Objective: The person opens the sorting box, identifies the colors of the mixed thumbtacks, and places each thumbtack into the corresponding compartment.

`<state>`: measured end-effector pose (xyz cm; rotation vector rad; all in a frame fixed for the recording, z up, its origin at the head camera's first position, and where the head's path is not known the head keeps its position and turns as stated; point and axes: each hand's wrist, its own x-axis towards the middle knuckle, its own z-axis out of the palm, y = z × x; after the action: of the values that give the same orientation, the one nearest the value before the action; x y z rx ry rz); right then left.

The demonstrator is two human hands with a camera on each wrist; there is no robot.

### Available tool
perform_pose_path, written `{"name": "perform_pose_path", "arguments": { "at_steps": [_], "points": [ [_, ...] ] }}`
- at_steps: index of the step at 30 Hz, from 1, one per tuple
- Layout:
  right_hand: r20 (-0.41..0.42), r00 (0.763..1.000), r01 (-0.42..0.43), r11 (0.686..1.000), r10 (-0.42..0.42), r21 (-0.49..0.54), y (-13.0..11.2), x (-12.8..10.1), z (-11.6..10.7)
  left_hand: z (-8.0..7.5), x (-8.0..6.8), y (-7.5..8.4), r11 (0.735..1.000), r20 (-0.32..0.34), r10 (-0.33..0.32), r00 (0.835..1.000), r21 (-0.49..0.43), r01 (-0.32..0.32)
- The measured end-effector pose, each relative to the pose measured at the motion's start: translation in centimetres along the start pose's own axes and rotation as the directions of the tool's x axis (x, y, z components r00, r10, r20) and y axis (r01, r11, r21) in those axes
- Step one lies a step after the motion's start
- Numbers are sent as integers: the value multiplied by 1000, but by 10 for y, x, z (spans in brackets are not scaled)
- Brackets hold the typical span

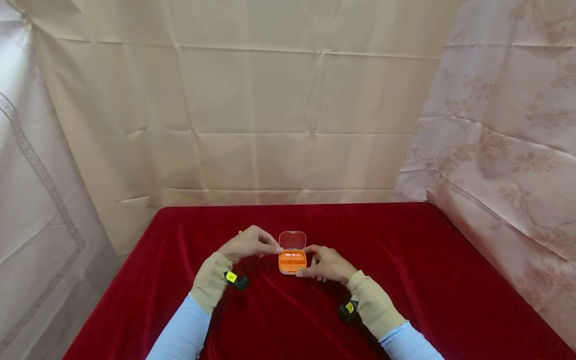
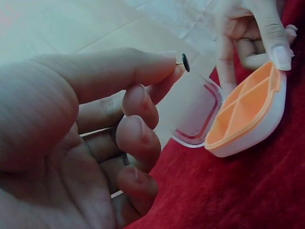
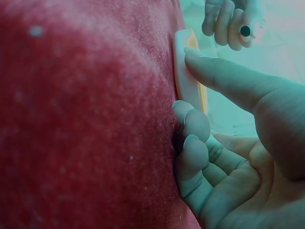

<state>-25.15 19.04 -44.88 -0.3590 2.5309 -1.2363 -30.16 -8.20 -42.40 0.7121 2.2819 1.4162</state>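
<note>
A small orange pill box [image 1: 292,261] with divided compartments lies on the red cloth, its clear lid [image 1: 292,240] standing open at the far side. My right hand [image 1: 306,261] grips the box, thumb on its near edge and index finger at its far right side. In the right wrist view the thumb [image 3: 224,76] presses the box's white side [image 3: 182,71]. My left hand [image 1: 277,248] hovers at the lid's left edge. Its thumb and index finger pinch a tiny round black piece [image 2: 185,62], held above the lid [image 2: 198,114] and left of the orange tray [image 2: 245,109].
The red velvet table [image 1: 405,260] is walled in by beige and floral cloth at the back and on both sides. A tiny orange speck [image 1: 240,232] lies just beyond my left hand. Black wrist cameras [image 1: 237,280] sit on both forearms.
</note>
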Motion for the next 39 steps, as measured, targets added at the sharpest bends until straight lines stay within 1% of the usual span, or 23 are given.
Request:
{"name": "perform_pose_path", "arguments": {
  "at_steps": [6, 15, 19, 23, 27, 30, 34, 39],
  "points": [
    [4, 1000, -5, 1000, 5, 2, 1, 1, 0, 8, 3, -1, 1000, 32, 9, 999, 1, -9],
    [11, 1000, 3, 1000, -3, -4, 0, 3, -2, 20, 8, 1, 999, 35, 28, 999, 26, -29],
    [12, 1000, 6, 1000, -6, -9, -1, 3, -2, 25, 9, 2, 998, 34, 26, 999, 56, -28],
    [14, 1000, 12, 1000, -12, -19, -1, 2, -2, 27, 10, 3, 994, 26, 22, 999, 107, -25],
    [12, 1000, 9, 1000, -8, -24, 0, 2, -2, 29, 10, 5, 985, 14, 23, 1000, 173, -25],
    [7, 1000, -2, 1000, 2, -24, 1, 3, -2, 30, 10, 5, 975, 26, 29, 999, 219, -34],
    [5, 1000, 3, 1000, -3, -12, 2, 3, -2, 32, 10, 4, 970, 53, 39, 998, 239, -50],
    [1, 1000, 12, 1000, -12, -10, 2, 2, 0, 33, 10, 1, 970, 69, 53, 996, 232, -67]
  ]
}}
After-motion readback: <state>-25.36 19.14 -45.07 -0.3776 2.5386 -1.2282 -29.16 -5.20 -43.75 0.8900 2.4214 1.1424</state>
